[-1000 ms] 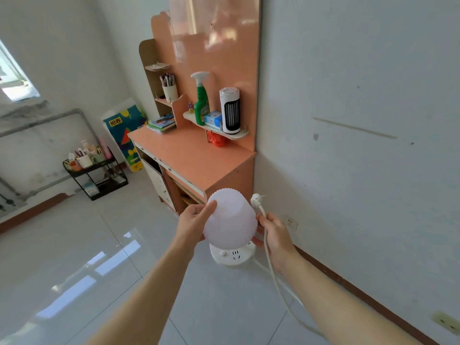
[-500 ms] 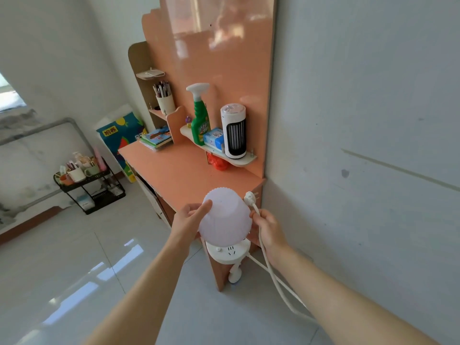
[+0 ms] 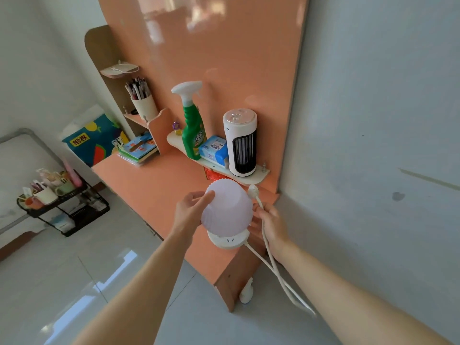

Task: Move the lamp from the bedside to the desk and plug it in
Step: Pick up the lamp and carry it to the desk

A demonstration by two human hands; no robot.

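lamp [image 3: 226,207] hangs just over the worktop [image 3: 154,185] corner, left hand [image 3: 190,210] cupping the shade, right hand [image 3: 270,224] pinching the cord [image 3: 271,260]; looks light, thin plastic, so I'd support the base

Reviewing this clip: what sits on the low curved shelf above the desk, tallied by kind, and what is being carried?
Green spray bottle with white trigger: 1
Blue tissue pack: 1
White cylindrical tower fan: 1
Small purple and yellow trinket: 1
Carried white ribbed-shade table lamp: 1
Total: 5
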